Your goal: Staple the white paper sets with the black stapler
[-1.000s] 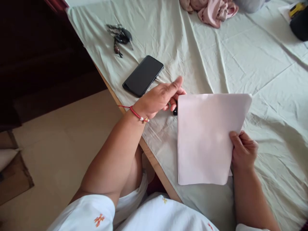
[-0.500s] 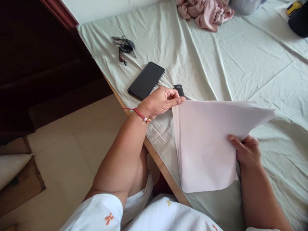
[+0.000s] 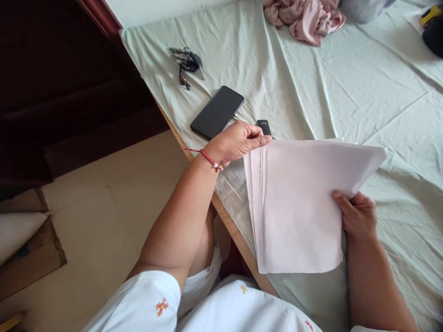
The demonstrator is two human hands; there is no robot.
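A stack of pale paper sheets [image 3: 301,207] is held just over the cloth-covered table, its left edges slightly fanned. My left hand [image 3: 242,140] pinches the stack's upper left corner between thumb and fingers. On the right side, my right hand [image 3: 358,214] grips the paper with the thumb on top and the other fingers underneath, mostly hidden. The upper right part of the stack bends upward. Just behind my left fingertips lies a small black device [image 3: 264,127], partly covered by the hand. A black smartphone [image 3: 218,112] rests beside my left wrist.
A bunch of keys [image 3: 188,64] lies on the pale green cloth [image 3: 294,87] toward the back left. Crumpled pink fabric [image 3: 309,20] sits at the back, near a grey bundle [image 3: 363,8]. The wooden table edge [image 3: 233,230] runs diagonally close to my body.
The sheets' left edges are more fanned out, and the stack's right corner looks flatter and lower. Both hands keep their grip. The whole view has shifted slightly.
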